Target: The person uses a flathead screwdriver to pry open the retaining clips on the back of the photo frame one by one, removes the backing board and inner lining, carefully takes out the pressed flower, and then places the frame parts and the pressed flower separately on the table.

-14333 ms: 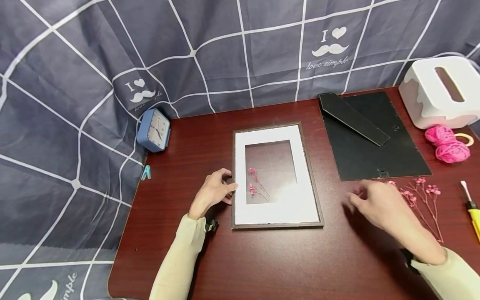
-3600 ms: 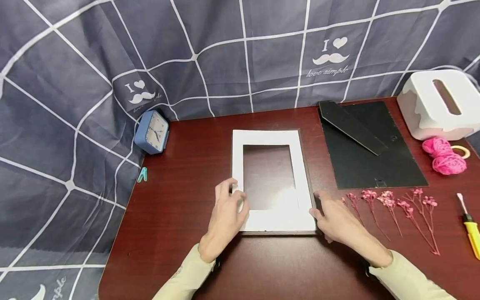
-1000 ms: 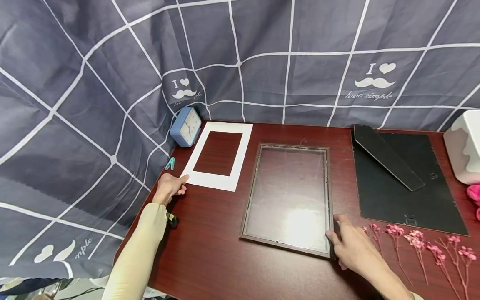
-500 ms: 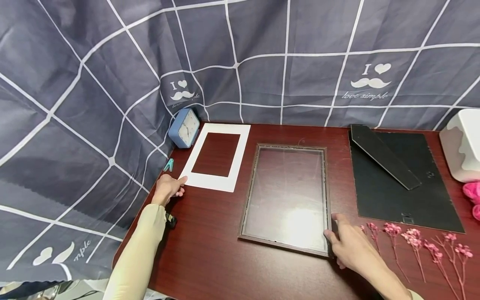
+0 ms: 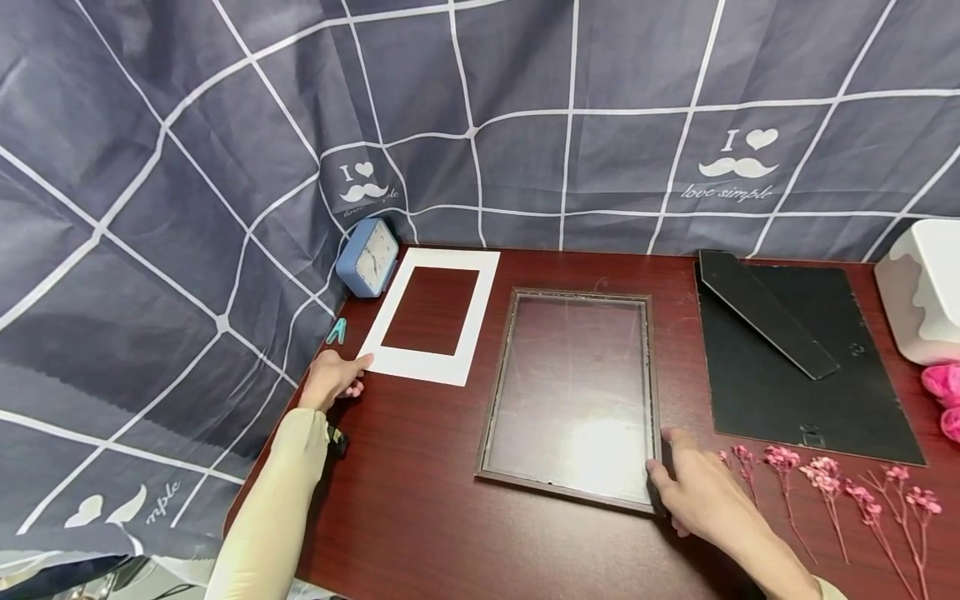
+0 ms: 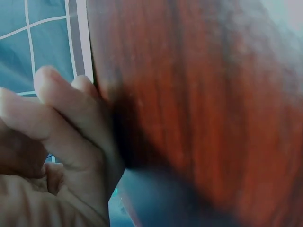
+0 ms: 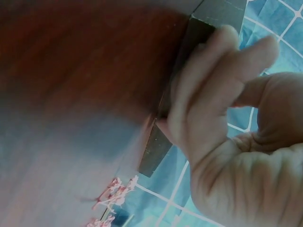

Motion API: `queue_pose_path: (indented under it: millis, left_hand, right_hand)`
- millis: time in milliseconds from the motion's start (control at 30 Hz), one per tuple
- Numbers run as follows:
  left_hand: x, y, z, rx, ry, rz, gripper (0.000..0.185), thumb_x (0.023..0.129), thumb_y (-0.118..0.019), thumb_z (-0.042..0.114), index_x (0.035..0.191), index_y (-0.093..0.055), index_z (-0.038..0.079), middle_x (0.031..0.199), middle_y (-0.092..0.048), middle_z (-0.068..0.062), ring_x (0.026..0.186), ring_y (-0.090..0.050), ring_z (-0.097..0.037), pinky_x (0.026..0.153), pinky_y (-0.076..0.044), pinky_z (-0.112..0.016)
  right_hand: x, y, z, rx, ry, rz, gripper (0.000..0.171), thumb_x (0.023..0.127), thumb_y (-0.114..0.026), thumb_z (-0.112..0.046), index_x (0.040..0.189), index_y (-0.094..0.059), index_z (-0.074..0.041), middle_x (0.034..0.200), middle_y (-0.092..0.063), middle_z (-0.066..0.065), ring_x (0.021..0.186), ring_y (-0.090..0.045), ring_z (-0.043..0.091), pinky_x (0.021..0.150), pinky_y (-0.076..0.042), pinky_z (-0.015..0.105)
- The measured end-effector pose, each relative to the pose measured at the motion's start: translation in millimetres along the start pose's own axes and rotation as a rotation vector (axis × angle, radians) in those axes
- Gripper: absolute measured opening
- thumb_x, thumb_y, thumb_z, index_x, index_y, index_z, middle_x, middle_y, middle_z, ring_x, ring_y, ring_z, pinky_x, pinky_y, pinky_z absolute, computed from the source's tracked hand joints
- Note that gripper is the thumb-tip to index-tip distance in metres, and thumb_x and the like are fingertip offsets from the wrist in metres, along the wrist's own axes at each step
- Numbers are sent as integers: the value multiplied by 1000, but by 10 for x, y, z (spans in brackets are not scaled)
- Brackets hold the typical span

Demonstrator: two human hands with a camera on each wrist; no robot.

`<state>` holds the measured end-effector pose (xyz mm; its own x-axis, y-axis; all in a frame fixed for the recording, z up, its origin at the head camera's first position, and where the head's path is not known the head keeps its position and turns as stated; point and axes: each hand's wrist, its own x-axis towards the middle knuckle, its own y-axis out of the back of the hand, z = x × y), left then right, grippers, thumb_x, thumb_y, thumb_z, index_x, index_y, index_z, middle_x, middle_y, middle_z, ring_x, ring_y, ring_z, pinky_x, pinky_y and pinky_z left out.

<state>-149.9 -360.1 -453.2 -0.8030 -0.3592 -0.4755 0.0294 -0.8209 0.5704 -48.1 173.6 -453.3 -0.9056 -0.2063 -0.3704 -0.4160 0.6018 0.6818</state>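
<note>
My left hand (image 5: pixel 334 377) is at the near left corner of a white picture mat (image 5: pixel 420 364), thumb over the corner and the other fingers curled below it. The mat lies flat on the table, left of the brown picture frame (image 5: pixel 491 408). My right hand (image 5: pixel 697 482) grips the frame's right side near its lower corner, thumb at the top edge. In the right wrist view, fingers (image 7: pixel 208 90) bend along the frame's outer side (image 7: pixel 156 153). The frame lies flat, its clear pane (image 5: pixel 573 392) reflecting a bright spot.
Right of the frame lies a black backing board (image 5: pixel 802 408) with a stand leg. Several pink dried flower sprigs (image 5: pixel 825 479) lie before it. Pink yarn (image 5: pixel 943 387) and a white tissue box (image 5: pixel 918 292) are far right; a blue clock (image 5: pixel 367 258) and teal clip (image 5: pixel 337 332) are left.
Pink sprigs once inside the mat opening now lie with the others at right. My left hand has moved the mat from the frame to the left; in the last second both hands stay nearly still.
</note>
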Motion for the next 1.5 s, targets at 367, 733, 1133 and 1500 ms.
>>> queue_pose_path:
  millis: [367,733,1133,1500]
  left_hand:
    - [-33,-63,57,39,-79,22,41,106,-67,32,95,-68,-8,59,-62,2,45,-58,-2,51,-55,-18]
    - [-1038,-956,303,49,-372,-119,33,107,-71,31,113,-79,0,88,-79,-12,68,-76,-15,66,-66,-32]
    - [-1565,-1740,59,-781,12,-759,17,111,-63,16,125,-58,7,95,-78,0,85,-81,-9,84,-69,-28]
    - [-1643,-1789,-21,-876,3,-856,14,111,-61,9,122,-53,12,94,-81,0,90,-82,-11,86,-69,-27]
  right_hand:
    - [-15,0,45,0,9,-35,58,111,-50,-16,156,-28,13,65,-65,5,45,-63,12,51,-55,31]
    - [-66,10,50,11,65,-27,50,107,-50,-11,148,-38,17,57,-61,3,40,-59,10,51,-50,28]
    - [-399,-8,150,80,6,-46,46,107,-58,-11,146,-46,10,93,-74,14,56,-70,20,54,-60,38]
    - [-726,-101,167,280,-311,32,51,111,-60,-50,126,-69,-2,72,-68,-1,56,-64,17,54,-52,28]
